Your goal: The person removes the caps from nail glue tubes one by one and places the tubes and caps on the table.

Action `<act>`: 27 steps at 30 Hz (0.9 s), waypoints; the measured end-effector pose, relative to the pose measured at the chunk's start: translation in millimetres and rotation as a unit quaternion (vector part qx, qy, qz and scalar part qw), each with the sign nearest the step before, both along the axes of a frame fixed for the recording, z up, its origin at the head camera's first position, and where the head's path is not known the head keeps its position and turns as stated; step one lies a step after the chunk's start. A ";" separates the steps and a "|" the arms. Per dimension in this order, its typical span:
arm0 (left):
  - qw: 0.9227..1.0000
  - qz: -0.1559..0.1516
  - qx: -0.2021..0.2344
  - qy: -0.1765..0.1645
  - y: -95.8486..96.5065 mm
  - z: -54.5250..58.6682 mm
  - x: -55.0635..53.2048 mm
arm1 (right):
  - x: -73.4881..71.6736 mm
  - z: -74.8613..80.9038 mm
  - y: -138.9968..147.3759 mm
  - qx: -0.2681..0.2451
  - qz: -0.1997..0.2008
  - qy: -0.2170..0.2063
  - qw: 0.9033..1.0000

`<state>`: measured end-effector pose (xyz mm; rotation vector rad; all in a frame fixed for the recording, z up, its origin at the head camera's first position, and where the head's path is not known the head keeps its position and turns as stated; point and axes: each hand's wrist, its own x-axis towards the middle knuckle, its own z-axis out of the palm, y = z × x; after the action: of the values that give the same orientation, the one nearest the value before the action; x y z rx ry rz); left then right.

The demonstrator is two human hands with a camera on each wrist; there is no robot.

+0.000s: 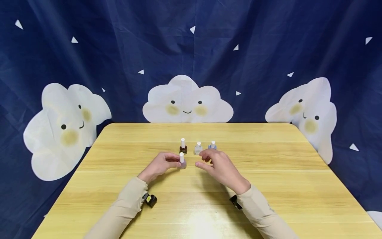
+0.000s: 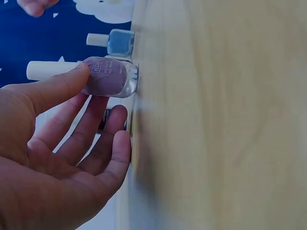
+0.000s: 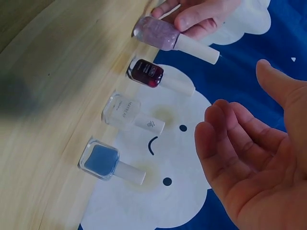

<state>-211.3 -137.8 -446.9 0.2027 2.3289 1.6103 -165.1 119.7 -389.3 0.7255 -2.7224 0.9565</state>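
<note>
My left hand [image 1: 161, 164] pinches a lilac nail polish bottle [image 2: 106, 76] with a white cap, thumb at its shoulder and fingers behind. The bottle stands upright, its base at the table surface. Behind it stands a dark red nail polish bottle [image 3: 146, 73]. To the right are a clear whitish nail polish bottle [image 3: 121, 111] and a blue one [image 3: 99, 159], both upright with white caps. My right hand [image 1: 221, 168] hovers in front of these two, fingers loosely bent with nothing held, partly covering the blue bottle in the head view.
The wooden table [image 1: 119, 139] has a rounded far edge. Past that edge hangs a dark blue curtain [image 1: 119, 39] with cloud faces and white triangles. A small black wrist camera [image 1: 151, 200] sits at the left cuff; another black strap [image 1: 235, 202] is on the right.
</note>
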 end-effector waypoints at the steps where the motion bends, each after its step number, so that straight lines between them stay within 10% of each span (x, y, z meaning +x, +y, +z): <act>1: 1.000 -0.007 0.001 0.002 2.0 0.1 1.6 | 0.0 -0.2 -0.2 0.000 0.001 0.000 1.000; 15: 0.994 -0.085 -0.023 0.070 29.2 3.7 23.9 | 0.2 -5.7 -6.0 -0.008 0.016 -0.008 1.000; 27: 0.993 -0.099 -0.004 0.063 37.4 2.8 29.4 | -0.8 -13.3 -7.8 -0.005 0.051 -0.010 0.999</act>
<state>-181.9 -100.3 -444.1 0.5299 2.3206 1.5316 -165.9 111.9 -402.6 0.8637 -2.7181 1.0035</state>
